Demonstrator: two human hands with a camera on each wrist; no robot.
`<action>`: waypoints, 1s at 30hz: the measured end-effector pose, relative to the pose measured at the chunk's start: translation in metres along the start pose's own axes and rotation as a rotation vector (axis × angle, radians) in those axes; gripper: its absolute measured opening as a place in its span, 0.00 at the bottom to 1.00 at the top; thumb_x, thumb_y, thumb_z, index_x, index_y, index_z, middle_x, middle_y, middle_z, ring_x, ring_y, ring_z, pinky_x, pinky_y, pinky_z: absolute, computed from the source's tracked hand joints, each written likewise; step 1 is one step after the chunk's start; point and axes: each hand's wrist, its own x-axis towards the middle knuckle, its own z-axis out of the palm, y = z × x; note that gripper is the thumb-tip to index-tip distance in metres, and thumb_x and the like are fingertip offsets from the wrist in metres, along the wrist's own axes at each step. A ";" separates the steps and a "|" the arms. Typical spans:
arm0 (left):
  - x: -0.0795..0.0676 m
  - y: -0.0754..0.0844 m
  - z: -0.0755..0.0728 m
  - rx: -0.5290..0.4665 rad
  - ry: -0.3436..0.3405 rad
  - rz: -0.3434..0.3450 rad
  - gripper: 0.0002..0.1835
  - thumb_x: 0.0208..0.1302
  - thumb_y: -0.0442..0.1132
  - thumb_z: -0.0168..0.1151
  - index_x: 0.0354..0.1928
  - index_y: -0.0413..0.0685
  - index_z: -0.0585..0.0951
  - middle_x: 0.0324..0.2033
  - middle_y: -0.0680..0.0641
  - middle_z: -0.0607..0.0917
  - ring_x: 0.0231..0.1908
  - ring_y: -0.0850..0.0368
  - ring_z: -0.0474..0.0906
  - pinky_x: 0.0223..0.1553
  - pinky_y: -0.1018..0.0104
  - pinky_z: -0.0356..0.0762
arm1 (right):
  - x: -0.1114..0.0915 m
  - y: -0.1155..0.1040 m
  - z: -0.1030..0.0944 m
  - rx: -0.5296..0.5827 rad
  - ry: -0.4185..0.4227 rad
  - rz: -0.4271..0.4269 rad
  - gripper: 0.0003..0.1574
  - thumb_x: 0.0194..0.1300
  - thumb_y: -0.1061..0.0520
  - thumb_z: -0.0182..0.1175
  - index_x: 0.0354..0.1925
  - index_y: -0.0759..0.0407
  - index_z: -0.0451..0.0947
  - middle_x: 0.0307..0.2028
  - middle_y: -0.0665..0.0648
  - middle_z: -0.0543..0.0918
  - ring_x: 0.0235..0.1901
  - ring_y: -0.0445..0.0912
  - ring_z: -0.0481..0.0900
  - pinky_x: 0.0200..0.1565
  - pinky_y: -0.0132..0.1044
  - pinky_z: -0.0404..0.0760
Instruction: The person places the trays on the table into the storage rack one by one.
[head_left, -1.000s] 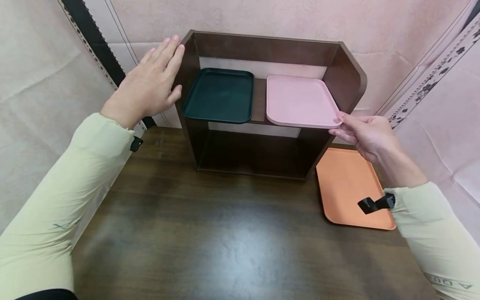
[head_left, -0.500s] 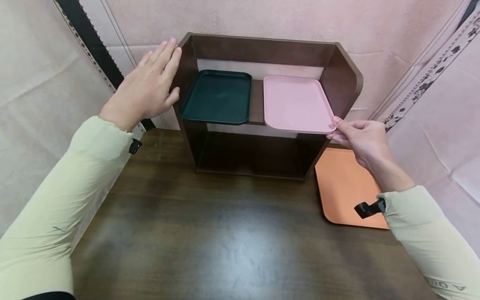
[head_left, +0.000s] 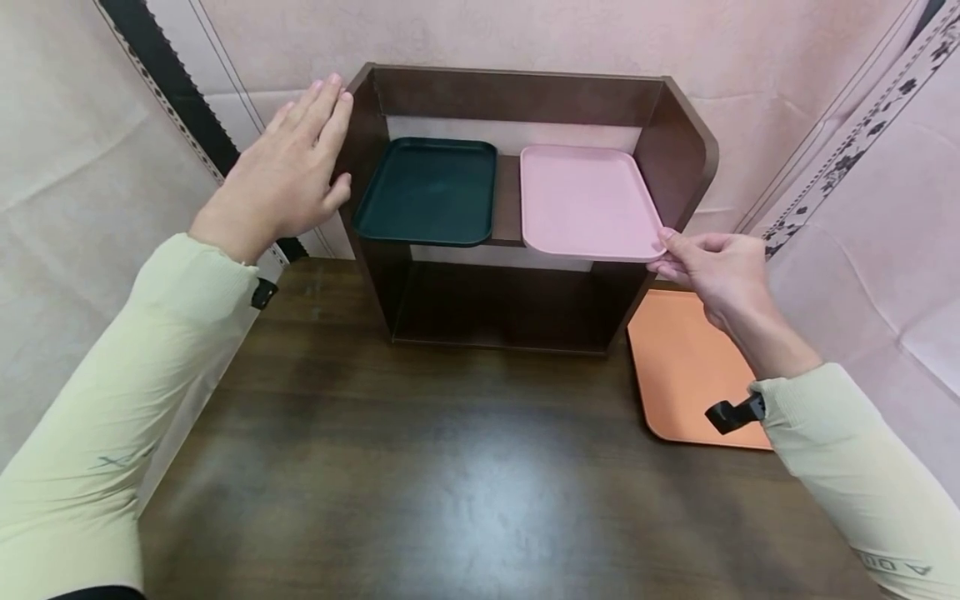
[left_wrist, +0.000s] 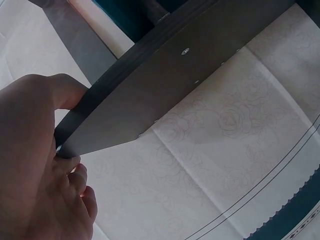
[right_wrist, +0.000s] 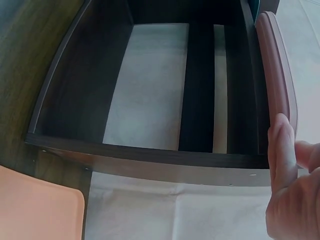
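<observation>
A person's right hand (head_left: 720, 275) pinches the front right corner of a pink tray (head_left: 588, 204) between thumb and fingers. The tray stretches away from that grip, back and to the hand's left, over the upper shelf board (head_left: 507, 200) of a brown rack (head_left: 525, 93). The tray's front edge juts past the board; whether its base bears on the wood all the way across cannot be told.

Just left of the pink tray, farther from the right hand, sits a dark green tray (head_left: 431, 192), held by neither hand. A strip of bare board runs between the two.

At the rack's opposite end, the left hand (head_left: 288, 167) lies against the left side panel (head_left: 363, 137), fingers straight and together, thumb at the panel's front edge, seemingly to steady it. The green tray lies just to that hand's right.

Below the right hand and wrist, an orange tray (head_left: 682, 358) lies on the tabletop (head_left: 450, 475), just beside the rack and partly hidden by the forearm.

By this moment's evidence, green looks settled, pink appears in mid-handling with the grip unreleased, and orange sits off the rack, untouched. Whether pink is being slid in or drawn out, this instant alone does not settle.
</observation>
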 end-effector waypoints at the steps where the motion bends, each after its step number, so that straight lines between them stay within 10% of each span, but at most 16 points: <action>1: 0.000 0.000 0.000 -0.001 0.004 0.002 0.43 0.81 0.46 0.42 0.84 0.36 0.34 0.85 0.39 0.30 0.86 0.38 0.31 0.86 0.42 0.34 | 0.000 0.000 0.000 -0.012 0.004 0.000 0.07 0.65 0.57 0.74 0.29 0.56 0.92 0.24 0.51 0.92 0.24 0.42 0.92 0.34 0.31 0.90; 12: -0.002 0.000 0.000 0.005 0.010 -0.007 0.43 0.81 0.46 0.43 0.84 0.36 0.35 0.85 0.38 0.31 0.85 0.37 0.32 0.86 0.42 0.34 | -0.003 -0.004 0.001 -0.096 0.007 -0.017 0.09 0.65 0.53 0.74 0.35 0.59 0.91 0.24 0.51 0.92 0.26 0.42 0.93 0.35 0.31 0.90; 20: -0.001 0.001 0.002 0.003 0.000 -0.001 0.43 0.81 0.46 0.43 0.84 0.37 0.34 0.85 0.39 0.31 0.85 0.38 0.31 0.85 0.42 0.34 | -0.012 -0.019 -0.017 -0.787 -0.009 -0.186 0.34 0.65 0.29 0.68 0.44 0.57 0.91 0.23 0.39 0.91 0.25 0.27 0.87 0.35 0.20 0.83; 25: -0.001 0.001 0.002 0.004 0.003 0.002 0.43 0.81 0.46 0.43 0.84 0.37 0.35 0.85 0.39 0.31 0.86 0.38 0.31 0.86 0.42 0.34 | -0.023 -0.046 -0.025 -1.184 -0.003 -0.373 0.39 0.73 0.25 0.52 0.59 0.52 0.87 0.44 0.58 0.94 0.44 0.50 0.89 0.48 0.49 0.79; 30: -0.001 0.001 0.001 0.009 0.007 0.002 0.43 0.81 0.46 0.43 0.84 0.37 0.35 0.85 0.39 0.31 0.86 0.38 0.31 0.86 0.43 0.34 | -0.025 -0.075 -0.028 -1.307 -0.194 -0.461 0.47 0.83 0.36 0.41 0.78 0.73 0.59 0.71 0.79 0.70 0.70 0.75 0.70 0.73 0.73 0.61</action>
